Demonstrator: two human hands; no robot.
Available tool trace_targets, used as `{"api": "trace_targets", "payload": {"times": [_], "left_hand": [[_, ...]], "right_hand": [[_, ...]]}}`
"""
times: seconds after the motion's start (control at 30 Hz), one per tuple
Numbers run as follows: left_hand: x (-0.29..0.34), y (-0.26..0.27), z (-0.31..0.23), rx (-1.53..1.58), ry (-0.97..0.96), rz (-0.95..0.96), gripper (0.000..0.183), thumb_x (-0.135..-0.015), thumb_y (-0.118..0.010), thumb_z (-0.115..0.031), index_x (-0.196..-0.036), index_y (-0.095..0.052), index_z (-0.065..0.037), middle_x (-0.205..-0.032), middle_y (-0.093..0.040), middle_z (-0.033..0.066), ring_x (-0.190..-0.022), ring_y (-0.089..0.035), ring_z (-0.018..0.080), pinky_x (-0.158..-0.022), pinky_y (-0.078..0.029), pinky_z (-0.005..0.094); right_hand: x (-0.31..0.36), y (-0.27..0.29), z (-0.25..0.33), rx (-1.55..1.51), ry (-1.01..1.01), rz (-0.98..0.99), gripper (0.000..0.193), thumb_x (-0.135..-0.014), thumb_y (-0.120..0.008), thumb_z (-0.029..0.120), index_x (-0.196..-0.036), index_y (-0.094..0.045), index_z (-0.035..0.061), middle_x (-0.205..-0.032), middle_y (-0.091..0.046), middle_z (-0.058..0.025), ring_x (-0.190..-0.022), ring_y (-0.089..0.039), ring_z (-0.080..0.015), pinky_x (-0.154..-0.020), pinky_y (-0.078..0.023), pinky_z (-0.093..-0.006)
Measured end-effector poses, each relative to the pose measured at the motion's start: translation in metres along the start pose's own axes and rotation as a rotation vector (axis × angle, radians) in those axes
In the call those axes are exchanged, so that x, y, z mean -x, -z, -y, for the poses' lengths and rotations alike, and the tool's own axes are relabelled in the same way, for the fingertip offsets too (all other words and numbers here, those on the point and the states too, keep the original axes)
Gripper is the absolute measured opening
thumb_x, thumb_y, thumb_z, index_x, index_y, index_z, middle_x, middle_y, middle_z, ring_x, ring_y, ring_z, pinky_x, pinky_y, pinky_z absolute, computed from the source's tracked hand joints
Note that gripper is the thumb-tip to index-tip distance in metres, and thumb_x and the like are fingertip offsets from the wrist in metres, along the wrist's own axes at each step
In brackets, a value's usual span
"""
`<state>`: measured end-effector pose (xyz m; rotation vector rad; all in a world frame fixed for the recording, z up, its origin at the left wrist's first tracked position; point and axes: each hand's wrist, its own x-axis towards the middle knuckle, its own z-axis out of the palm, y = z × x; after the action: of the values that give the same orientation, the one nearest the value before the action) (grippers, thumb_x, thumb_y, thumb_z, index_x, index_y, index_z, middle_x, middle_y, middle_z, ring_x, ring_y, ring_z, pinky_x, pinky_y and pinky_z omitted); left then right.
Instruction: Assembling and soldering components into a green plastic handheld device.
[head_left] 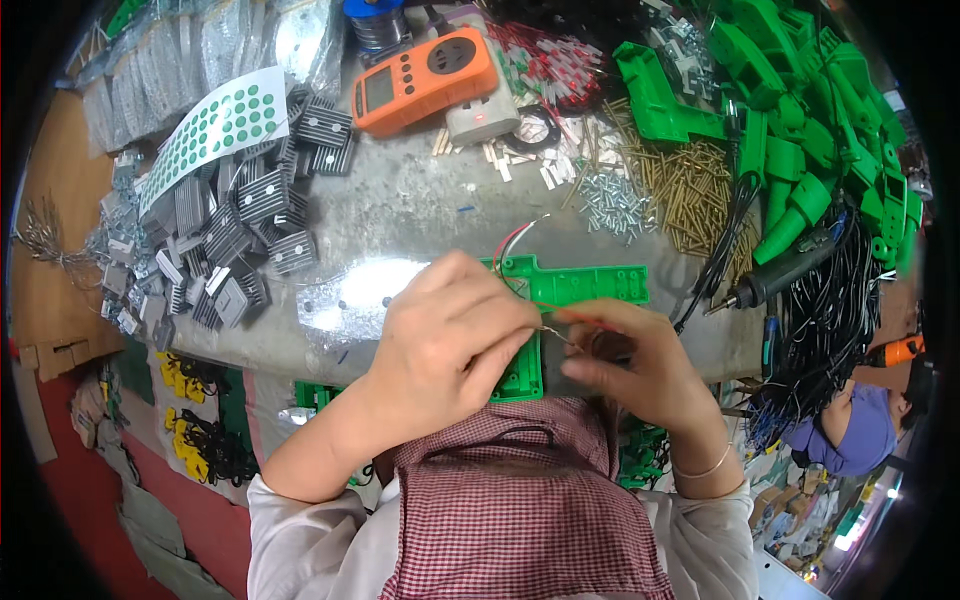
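Note:
A green plastic housing (590, 283) lies on the grey worktop before me, one arm pointing right and another running toward my apron. Over it, my left hand (455, 330) is closed, thumb and forefinger pinching a thin wire (553, 332) with a bare-looking strand. That wire runs across to my right hand (640, 360), whose fingers curl round its other end; their exact grip is partly hidden. An orange-red strand (580, 318) passes by the right forefinger. Red and white leads (515, 240) stick up from the housing behind my left hand.
Grey finned heat sinks (265, 195) and a sheet of green round stickers (225, 130) lie left. An orange meter (425, 80) stands at the back. Silver screws (615, 205), brass-coloured screws (695, 195), green housings (790, 160) and a dark electric screwdriver (785, 270) lie right.

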<state>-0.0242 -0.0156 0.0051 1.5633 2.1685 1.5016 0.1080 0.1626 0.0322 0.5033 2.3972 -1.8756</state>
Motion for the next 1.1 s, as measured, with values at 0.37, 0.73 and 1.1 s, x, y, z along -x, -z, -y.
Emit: {"api": "trace_targets", "payload": {"times": [0.37,0.73,1.1], "left_hand": [[-0.003,0.001,0.002,0.020,-0.020,0.017,0.013,-0.073,-0.071,-0.001,-0.085,-0.067,-0.006,-0.078,-0.062,0.0076,-0.076,-0.058,0.0292,-0.067,-0.048,0.0374],[0.002,-0.005,0.001,0.036,0.028,-0.026,0.013,-0.072,-0.073,-0.003,-0.083,-0.068,-0.004,-0.080,-0.066,0.0069,-0.075,-0.057,0.0277,-0.069,-0.046,0.0362],[0.002,-0.007,0.001,0.048,0.031,-0.053,0.026,-0.067,-0.081,-0.009,-0.091,-0.071,-0.005,-0.077,-0.064,0.0054,-0.073,-0.057,0.0265,-0.068,-0.046,0.0358]], "right_hand": [[-0.009,0.011,-0.002,-0.180,-0.068,0.074,0.012,-0.084,-0.074,0.002,-0.089,-0.064,-0.0021,-0.080,-0.055,-0.0018,-0.072,-0.048,-0.0084,-0.060,-0.038,-0.0249],[-0.014,0.011,-0.006,0.007,0.076,-0.054,0.010,-0.086,-0.075,0.008,-0.085,-0.071,-0.0012,-0.069,-0.057,-0.0011,-0.065,-0.047,-0.0069,-0.056,-0.036,-0.0267],[-0.016,0.001,0.005,0.024,0.014,-0.007,0.015,-0.088,-0.075,0.013,-0.085,-0.071,-0.0014,-0.070,-0.060,-0.0027,-0.064,-0.051,-0.0074,-0.057,-0.039,-0.0259]]}}
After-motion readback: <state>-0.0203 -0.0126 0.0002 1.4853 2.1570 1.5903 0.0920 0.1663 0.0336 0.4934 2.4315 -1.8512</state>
